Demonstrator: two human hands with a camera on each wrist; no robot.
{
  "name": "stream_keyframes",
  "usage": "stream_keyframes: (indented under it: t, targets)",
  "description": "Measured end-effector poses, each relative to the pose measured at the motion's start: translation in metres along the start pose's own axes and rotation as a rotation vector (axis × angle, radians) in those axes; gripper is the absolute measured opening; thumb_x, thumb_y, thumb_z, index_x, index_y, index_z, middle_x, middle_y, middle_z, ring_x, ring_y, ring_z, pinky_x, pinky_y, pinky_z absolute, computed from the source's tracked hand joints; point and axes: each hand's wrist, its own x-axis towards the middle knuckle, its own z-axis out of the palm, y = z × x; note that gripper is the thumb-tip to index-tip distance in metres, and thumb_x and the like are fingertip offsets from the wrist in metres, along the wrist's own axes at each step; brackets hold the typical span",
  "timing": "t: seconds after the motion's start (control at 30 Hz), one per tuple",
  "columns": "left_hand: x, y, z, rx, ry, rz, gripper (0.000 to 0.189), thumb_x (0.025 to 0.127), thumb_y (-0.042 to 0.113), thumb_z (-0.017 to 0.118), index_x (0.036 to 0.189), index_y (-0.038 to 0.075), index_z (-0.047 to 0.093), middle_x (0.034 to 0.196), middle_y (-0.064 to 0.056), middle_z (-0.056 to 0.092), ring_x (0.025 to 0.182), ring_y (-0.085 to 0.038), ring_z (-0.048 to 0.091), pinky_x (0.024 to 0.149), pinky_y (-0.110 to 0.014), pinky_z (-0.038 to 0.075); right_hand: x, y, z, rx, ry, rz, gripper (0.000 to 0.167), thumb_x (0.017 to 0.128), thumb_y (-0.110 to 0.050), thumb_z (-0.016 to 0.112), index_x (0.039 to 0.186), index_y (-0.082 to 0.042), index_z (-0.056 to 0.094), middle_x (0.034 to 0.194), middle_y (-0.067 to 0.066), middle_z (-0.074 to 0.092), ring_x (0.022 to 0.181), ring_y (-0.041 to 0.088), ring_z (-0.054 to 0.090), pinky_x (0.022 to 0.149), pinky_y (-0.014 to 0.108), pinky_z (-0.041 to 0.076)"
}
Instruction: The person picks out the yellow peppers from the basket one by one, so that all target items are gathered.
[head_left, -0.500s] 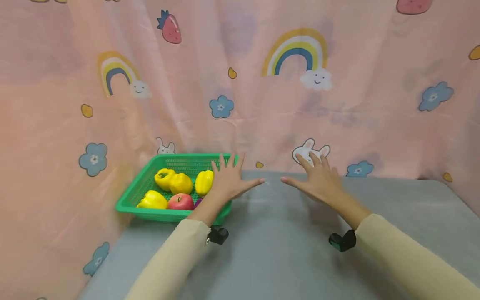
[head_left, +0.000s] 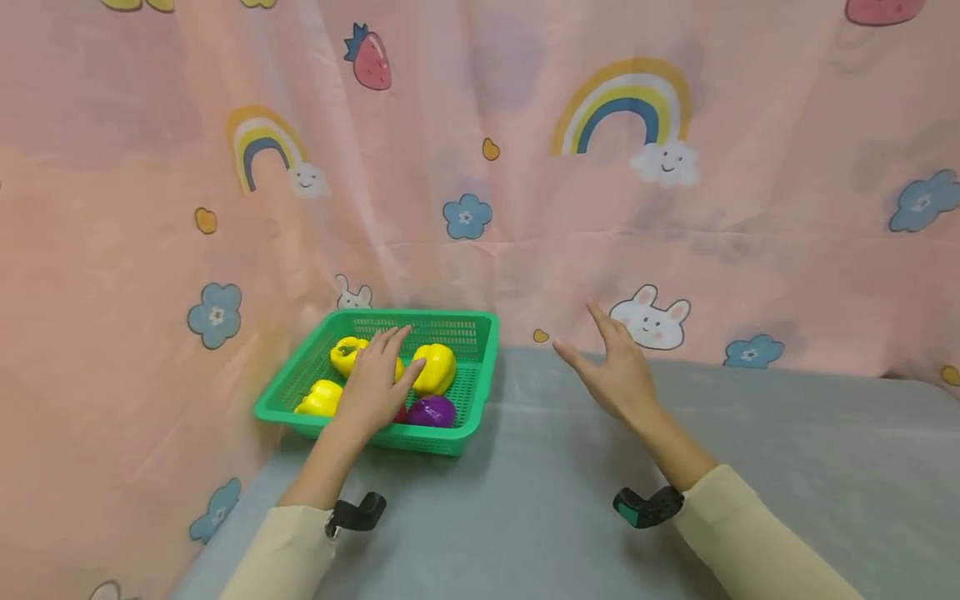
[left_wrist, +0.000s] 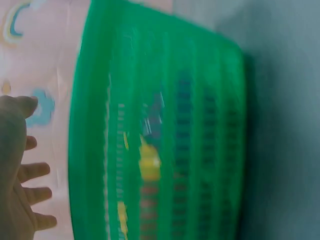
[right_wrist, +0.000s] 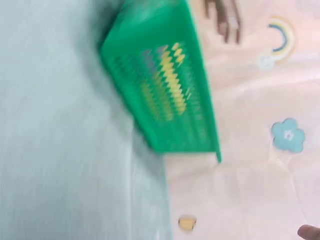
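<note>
A green plastic basket point(head_left: 489, 358) stands at the left of the table, holding several yellow bell peppers point(head_left: 435, 369), a shiny purple round item point(head_left: 432, 412) and a red apple point(head_left: 401, 414). In the head view my left hand point(head_left: 372, 383) overlaps the basket, fingers extended and nothing in its grasp; it covers most of the apple and part of a pepper. The left wrist view shows this hand's fingers point(left_wrist: 35, 195) beside the basket's near wall. Over the table, right of the basket, my right hand point(head_left: 621, 371) is raised with thumb and fingers spread, holding nothing.
A grey cloth-covered table point(head_left: 510, 517) extends forward to a pink patterned curtain point(head_left: 420, 275), which also hangs along the left side. The basket's far side is close to the curtain. Each wrist carries a small black camera mount point(head_left: 360, 512).
My left hand has moved left, from the basket's right edge to over its middle, uncovering the purple item and covering the apple. My right hand has turned. The head view has shifted slightly left.
</note>
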Motion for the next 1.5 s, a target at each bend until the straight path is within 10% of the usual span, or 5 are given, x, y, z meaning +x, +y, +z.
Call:
stream_keyframes:
  t: [0.5,0.97,1.5]
  targets:
    - [-0.038,-0.101,-0.017,-0.104,0.176,-0.253,0.053,0.106,0.026,0.048,0.154,0.008,0.039,0.160,-0.019,0.037,0.148,-0.042,0.033,0.119,-0.063,0.028,-0.001,-0.042,0.066,0.294,0.038,-0.074,0.080,0.093,-0.045,0.068,0.160,-0.028,0.029,0.164,0.006,0.035,0.148,0.033,0.037,0.115,0.061,0.037]
    - [-0.045,-0.124,-0.017,-0.199,0.342,-0.380,0.052,0.102,0.021,0.054,0.149,0.003,0.045,0.154,-0.025,0.041,0.143,-0.046,0.036,0.119,-0.063,0.027,-0.008,-0.058,0.117,0.357,0.023,-0.052,0.087,0.088,-0.040,0.075,0.160,-0.020,0.031,0.164,0.010,0.035,0.150,0.038,0.035,0.112,0.068,0.036]
    - [-0.049,-0.131,-0.016,-0.289,0.335,-0.498,0.051,0.101,0.022,0.053,0.148,0.001,0.047,0.157,-0.026,0.036,0.146,-0.046,0.033,0.120,-0.063,0.025,-0.016,-0.050,0.136,0.483,-0.129,0.123,0.090,0.089,-0.019,0.071,0.163,-0.017,0.020,0.168,0.013,0.026,0.141,0.045,0.046,0.096,0.050,0.055]
